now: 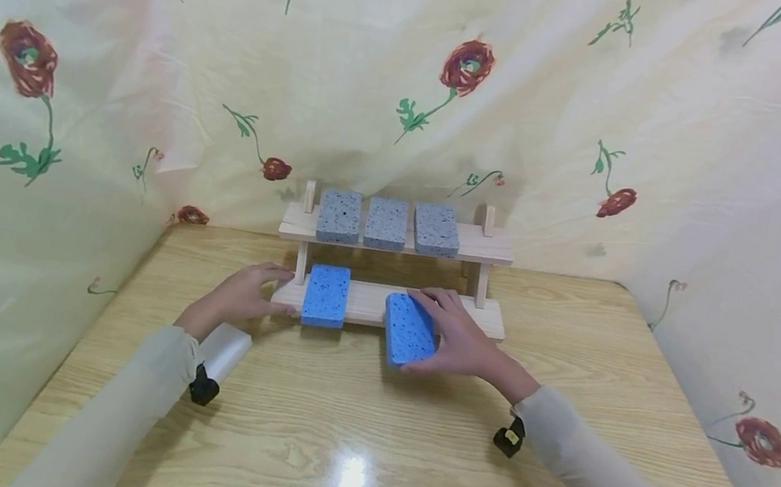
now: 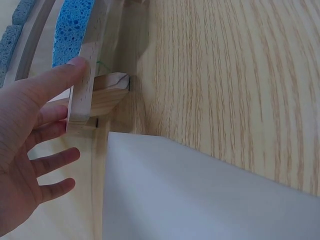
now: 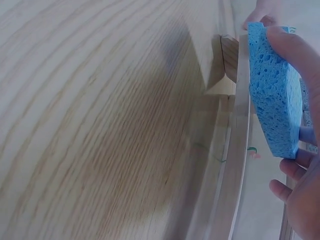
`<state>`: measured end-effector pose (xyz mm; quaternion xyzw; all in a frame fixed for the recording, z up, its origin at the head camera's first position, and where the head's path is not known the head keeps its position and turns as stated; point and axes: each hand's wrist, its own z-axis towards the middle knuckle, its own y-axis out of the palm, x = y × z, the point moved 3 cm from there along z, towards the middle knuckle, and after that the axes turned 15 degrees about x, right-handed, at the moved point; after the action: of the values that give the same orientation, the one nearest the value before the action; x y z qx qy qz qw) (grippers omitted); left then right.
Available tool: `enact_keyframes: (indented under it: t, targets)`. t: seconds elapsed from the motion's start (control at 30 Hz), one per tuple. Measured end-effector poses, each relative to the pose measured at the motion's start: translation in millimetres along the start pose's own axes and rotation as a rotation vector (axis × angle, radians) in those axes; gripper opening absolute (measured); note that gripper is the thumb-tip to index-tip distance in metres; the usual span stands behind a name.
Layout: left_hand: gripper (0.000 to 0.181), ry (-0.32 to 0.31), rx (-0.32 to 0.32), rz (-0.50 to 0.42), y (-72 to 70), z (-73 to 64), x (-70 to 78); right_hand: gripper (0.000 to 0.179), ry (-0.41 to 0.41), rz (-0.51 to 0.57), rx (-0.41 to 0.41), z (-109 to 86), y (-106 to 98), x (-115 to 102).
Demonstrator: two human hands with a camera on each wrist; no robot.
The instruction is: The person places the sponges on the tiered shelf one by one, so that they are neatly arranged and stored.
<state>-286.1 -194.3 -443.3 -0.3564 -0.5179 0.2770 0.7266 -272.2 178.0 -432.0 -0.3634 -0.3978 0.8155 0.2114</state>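
Observation:
My right hand grips a blue sponge between thumb and fingers, tilted over the front of the lower board of a small two-tier wooden shelf. In the right wrist view the thumb lies on the face of that sponge and fingers touch its lower end. Another blue sponge rests on the left of the lower board. My left hand holds the board's left end, with the thumb on its front edge in the left wrist view; the other fingers are spread behind, partly hidden.
Three grey sponges stand in a row on the upper board. A white object lies on the wooden table, partly under my left wrist. Flower-patterned cloth hangs behind and at both sides.

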Motion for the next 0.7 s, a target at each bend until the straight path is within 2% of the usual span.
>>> enact_keyframes:
  t: [0.17, 0.4, 0.7]
  targets:
    - [0.073, 0.002, 0.007, 0.0, 1.9, -0.5, -2.6, 0.123, 0.017, 0.002, 0.005, 3.6, 3, 0]
    - [0.072, 0.041, 0.029, 0.025, 3.1, 0.1, -3.0, 0.125, 0.017, -0.013, 0.031, 7.9, 8, -2]
    - [0.073, 0.021, 0.012, 0.015, 2.8, 1.5, -3.9, 0.124, 0.037, -0.01, 0.054, 15.1, 15, -3]
